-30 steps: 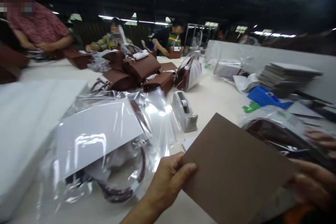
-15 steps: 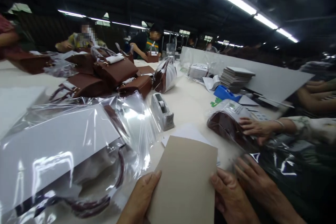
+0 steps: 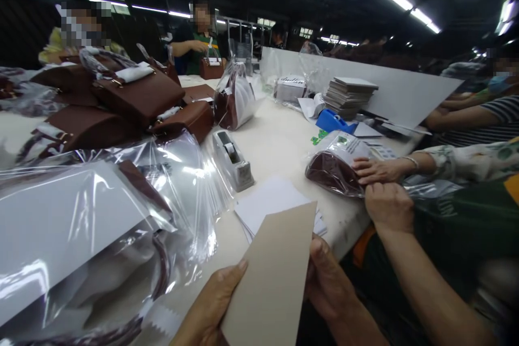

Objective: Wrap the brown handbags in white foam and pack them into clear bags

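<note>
A tan sheet of cardboard [image 3: 272, 275] is gripped by its two long edges near the bottom of the view, tilted with its right edge turned away. My left hand [image 3: 211, 303] pinches its left edge, thumb on the face. On the opposite edge my right hand [image 3: 330, 281] is closed, its fingers partly hidden behind the board. Just beyond the board lie white paper sheets [image 3: 273, 200] on the table. To the left, a large clear plastic bag [image 3: 190, 194] covers a white board [image 3: 68, 227] and a brown bag handle [image 3: 162, 265].
A tape dispenser [image 3: 233, 161] stands past the papers. Brown handbags [image 3: 130, 92] are piled at left. At right, a co-worker's hands [image 3: 385, 189] press a plastic-wrapped brown bag [image 3: 334, 167]. Behind it are a blue holder [image 3: 334, 120] and stacked boards [image 3: 351, 94].
The cardboard has turned, so its face looks narrower, and more white paper shows behind it. The view has swung right. The co-worker's nearer hand has moved onto the wrapped bag.
</note>
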Tool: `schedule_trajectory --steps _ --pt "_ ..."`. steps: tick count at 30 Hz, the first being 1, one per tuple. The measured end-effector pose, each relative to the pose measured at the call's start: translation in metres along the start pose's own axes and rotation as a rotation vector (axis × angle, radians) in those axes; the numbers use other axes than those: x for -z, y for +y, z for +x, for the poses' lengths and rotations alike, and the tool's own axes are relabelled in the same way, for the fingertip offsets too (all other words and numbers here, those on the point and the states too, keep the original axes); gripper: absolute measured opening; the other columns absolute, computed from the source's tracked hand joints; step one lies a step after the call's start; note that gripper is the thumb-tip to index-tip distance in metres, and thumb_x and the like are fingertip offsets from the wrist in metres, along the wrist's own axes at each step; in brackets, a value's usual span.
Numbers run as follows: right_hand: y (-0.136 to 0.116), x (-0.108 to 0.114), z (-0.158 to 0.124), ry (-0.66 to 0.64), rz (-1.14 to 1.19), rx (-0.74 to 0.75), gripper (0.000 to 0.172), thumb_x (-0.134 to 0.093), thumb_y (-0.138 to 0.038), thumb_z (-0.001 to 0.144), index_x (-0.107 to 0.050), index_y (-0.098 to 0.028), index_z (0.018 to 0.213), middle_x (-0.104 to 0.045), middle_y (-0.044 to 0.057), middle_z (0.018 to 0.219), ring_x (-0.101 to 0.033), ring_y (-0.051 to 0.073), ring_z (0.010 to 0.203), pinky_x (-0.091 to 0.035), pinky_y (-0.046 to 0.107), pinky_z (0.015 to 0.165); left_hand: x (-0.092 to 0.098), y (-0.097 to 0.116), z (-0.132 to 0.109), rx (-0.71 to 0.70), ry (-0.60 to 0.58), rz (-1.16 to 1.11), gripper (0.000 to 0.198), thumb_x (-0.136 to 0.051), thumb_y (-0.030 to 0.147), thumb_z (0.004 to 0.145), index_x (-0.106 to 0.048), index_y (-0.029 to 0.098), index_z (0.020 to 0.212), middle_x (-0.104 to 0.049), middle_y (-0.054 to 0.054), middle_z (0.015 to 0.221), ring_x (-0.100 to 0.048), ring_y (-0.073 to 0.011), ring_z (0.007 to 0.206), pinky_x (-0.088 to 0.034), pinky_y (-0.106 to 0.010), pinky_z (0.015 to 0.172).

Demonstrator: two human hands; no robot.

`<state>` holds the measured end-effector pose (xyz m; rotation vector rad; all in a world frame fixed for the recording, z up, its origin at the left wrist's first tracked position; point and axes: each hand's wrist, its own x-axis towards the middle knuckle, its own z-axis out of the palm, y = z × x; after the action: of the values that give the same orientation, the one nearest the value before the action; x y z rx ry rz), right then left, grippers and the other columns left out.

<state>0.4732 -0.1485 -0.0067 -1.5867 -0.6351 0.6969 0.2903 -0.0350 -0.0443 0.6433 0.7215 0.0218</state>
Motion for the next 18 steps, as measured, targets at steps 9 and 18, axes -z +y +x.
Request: schedule_trajectory --steps 9,18 --pt "0.006 -0.054 -0.015 -0.17 0.736 -0.228 0.036 -0.065 -0.052 0.072 -0.054 -0.017 0.077 -0.047 -0.005 0.053 -0.04 0.005 0.041 -0.024 0.014 0.033 0.003 -0.005 0.003 -0.074 0.006 0.019 0.06 -0.058 0.061 0.072 -0.065 0.005 0.092 -0.066 -0.011 0.071 -0.059 -0.0173 0.061 -0.044 -0.024 0.055" --pt "-0.017 -0.041 -0.009 -0.009 0.697 -0.157 0.048 -0.062 -0.046 0.077 -0.047 -0.028 0.12 -0.046 -0.006 0.056 -0.039 0.006 0.04 -0.028 0.015 0.033 0.023 -0.002 0.006 -0.161 -0.077 0.17 0.062 -0.054 0.062 0.073 -0.063 0.007 0.1 -0.067 -0.013 0.088 -0.061 -0.0272 0.077 -0.047 -0.034 0.07"
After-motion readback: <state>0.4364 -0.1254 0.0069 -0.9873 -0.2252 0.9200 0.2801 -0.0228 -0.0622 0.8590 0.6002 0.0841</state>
